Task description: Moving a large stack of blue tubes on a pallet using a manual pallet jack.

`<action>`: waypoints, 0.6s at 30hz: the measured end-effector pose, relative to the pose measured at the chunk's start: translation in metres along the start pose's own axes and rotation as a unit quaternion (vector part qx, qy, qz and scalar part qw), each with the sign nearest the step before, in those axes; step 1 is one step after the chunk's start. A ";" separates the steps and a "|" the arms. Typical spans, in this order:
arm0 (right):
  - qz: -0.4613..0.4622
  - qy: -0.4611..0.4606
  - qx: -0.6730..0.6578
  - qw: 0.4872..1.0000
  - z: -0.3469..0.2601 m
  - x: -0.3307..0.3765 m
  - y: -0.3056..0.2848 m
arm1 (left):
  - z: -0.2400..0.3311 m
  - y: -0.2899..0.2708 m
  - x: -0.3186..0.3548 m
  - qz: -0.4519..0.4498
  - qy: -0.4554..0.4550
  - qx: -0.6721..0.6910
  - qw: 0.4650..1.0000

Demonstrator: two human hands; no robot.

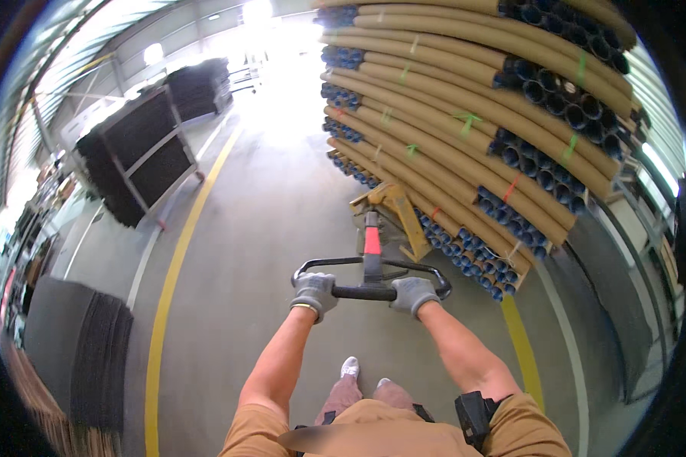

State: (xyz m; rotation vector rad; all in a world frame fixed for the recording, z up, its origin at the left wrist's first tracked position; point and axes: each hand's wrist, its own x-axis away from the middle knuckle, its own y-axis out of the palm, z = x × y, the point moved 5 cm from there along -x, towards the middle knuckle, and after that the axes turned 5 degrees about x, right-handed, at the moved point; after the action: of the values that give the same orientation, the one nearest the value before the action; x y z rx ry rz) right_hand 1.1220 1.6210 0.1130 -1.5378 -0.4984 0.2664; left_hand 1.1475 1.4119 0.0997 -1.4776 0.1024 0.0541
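Both my hands, in grey work gloves, grip the black loop handle (354,292) of a yellow pallet jack (398,212). My left hand (314,295) is closed round the left end of the bar, and my right hand (414,295) is closed round the right end. A red section (372,241) marks the shaft ahead of the handle. Just beyond the jack, on the right, rises a tall stack of long brown cardboard tubes (434,114) with blue ends, some marked with green and red tape. Whether the jack's forks sit under the stack is hidden.
Yellow floor lines (177,282) run along both sides of the grey aisle. To the left stand a wheeled rack of dark sheets (141,148) and, nearer, a stack of dark panels (80,350). Black sheets (606,293) and metal framing line the right side. Bright light floods the far end.
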 end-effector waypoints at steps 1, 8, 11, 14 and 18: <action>0.010 -0.010 -0.003 1.000 -0.003 -0.002 -0.002 | -0.001 -0.001 0.009 0.018 -0.007 0.001 1.000; 0.059 -0.009 0.012 0.998 0.088 0.027 0.024 | 0.088 0.001 0.001 -0.055 -0.015 -0.008 0.998; 0.029 0.020 0.032 0.999 0.094 0.065 0.019 | 0.112 0.008 0.016 -0.045 0.013 0.024 0.999; 0.003 0.031 0.049 0.998 0.083 0.093 0.012 | 0.120 0.014 0.042 -0.038 0.014 0.032 0.999; -0.007 0.016 0.059 0.998 0.080 0.123 0.023 | 0.129 0.017 0.074 -0.023 0.010 0.038 0.999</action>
State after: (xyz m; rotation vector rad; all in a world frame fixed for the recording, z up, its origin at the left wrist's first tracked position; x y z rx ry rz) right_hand 1.1954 1.7493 0.1048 -1.4206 -0.4606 0.2564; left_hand 1.2242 1.5404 0.0867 -1.4033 0.0857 -0.0023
